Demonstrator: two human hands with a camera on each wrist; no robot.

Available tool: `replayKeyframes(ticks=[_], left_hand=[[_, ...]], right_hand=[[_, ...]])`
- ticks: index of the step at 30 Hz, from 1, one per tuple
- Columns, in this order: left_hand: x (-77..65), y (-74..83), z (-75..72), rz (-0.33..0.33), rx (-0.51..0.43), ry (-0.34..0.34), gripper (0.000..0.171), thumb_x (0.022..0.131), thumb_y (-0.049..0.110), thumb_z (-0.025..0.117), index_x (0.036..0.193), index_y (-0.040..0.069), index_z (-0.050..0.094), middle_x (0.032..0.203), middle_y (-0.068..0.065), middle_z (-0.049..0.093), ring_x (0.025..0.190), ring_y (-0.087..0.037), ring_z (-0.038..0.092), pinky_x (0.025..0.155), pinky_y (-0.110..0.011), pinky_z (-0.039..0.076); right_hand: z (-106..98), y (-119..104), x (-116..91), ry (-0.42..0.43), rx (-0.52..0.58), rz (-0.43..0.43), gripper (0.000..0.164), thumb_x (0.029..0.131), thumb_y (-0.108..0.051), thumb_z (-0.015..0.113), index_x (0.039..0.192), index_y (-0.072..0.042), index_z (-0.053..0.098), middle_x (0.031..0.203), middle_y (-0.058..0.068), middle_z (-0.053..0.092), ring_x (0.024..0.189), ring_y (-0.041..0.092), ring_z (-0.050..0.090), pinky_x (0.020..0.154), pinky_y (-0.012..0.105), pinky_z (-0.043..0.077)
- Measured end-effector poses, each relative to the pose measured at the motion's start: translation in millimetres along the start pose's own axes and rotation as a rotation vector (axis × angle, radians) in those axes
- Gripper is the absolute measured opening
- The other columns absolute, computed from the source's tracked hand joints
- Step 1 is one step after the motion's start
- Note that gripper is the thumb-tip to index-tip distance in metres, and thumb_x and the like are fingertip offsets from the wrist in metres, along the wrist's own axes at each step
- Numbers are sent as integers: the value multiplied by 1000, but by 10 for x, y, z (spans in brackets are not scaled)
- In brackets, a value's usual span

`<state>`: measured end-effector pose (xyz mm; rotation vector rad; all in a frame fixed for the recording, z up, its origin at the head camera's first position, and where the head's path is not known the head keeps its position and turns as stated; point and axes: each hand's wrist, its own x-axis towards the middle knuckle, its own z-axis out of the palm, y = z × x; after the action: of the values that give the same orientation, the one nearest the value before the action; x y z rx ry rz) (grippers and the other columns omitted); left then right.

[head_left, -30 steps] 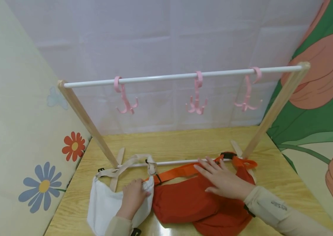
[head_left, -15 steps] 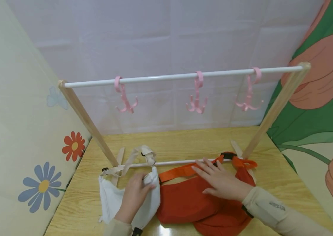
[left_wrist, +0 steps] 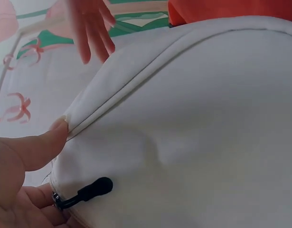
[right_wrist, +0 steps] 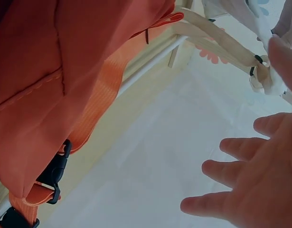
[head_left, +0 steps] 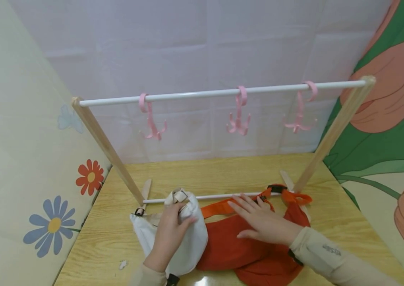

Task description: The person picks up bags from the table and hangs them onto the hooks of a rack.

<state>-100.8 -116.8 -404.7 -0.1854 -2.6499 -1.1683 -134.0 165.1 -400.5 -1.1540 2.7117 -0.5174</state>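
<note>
The dark lettering on the right sleeve (head_left: 316, 252), woven in cream cloth, is too blurred to read. The right hand (head_left: 264, 224) is held over the red sling bag (head_left: 227, 242), its fingers straight and spread; in the right wrist view they touch nothing. The left hand (head_left: 169, 232) pinches the gathered top edge of the white sling bag (head_left: 192, 252) between thumb and fingers. This bag is smooth fabric with a piped, curving seam, and a black rubber-tipped zipper pull (left_wrist: 98, 188) hangs near the fingertips. It lies against the left end of the red bag, whose limp cloth shows stitched seams, with an orange webbing strap (head_left: 219, 207) and a black plastic buckle (head_left: 277, 188) along its far edge.

Both bags are on the table (head_left: 94, 246), yellowish with wood grain and glossy; a small white scrap (head_left: 123, 264) lies left of them. Beyond stands a rack of pale wooden posts (head_left: 109, 151) and a round white rod (head_left: 194, 94), carrying three pink, multi-pronged hooks (head_left: 238, 119). Behind hangs a creased pale lilac sheet (head_left: 187, 47), with printed tulips (head_left: 387, 87) at right.
</note>
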Motion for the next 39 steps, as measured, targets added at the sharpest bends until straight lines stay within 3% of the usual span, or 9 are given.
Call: replayKeyframes(ticks=[5,12,20,27,34,39], left_hand=[[6,76,4,23,1,31,46,83,17,82,117,-7,63,115,-22,66,108,-38,62,91,-53,50],[-9,135,26,20,9,81,42,82,15,82,113,-5,63,110,-19,66,101,-34,64,87,-51,52],[-16,204,47,93,-16,156,43,79,18,85,110,-4,63,105,-16,67,95,-32,64,82,-47,53],[-9,240,65,115,-24,155,41,80,16,84,110,-3,62,104,-14,67,94,-29,64,80,-45,54],[5,261,84,136,-20,170,40,79,12,83,109,-4,62,103,-15,67,93,-30,65,80,-46,53],[6,280,89,141,-28,165,40,80,12,83,109,-4,62,102,-14,67,93,-29,65,79,-44,53]], right_hand=[[11,-45,21,34,11,-22,81,96,-50,59,155,-1,32,158,27,32,144,51,28,104,79,24],[22,-90,47,44,42,-29,83,96,-52,58,155,0,32,158,27,32,144,51,28,104,79,24],[56,-139,94,56,48,-49,81,96,-49,60,154,1,32,159,27,31,144,49,30,107,74,27],[65,-184,110,74,28,-57,80,97,-47,61,154,1,33,158,25,33,144,46,33,109,68,32],[60,-231,144,94,69,-87,78,96,-34,67,154,3,31,158,26,34,143,44,35,111,59,36],[60,-265,164,81,102,-78,80,98,-39,63,156,1,26,160,23,32,144,43,35,111,58,37]])
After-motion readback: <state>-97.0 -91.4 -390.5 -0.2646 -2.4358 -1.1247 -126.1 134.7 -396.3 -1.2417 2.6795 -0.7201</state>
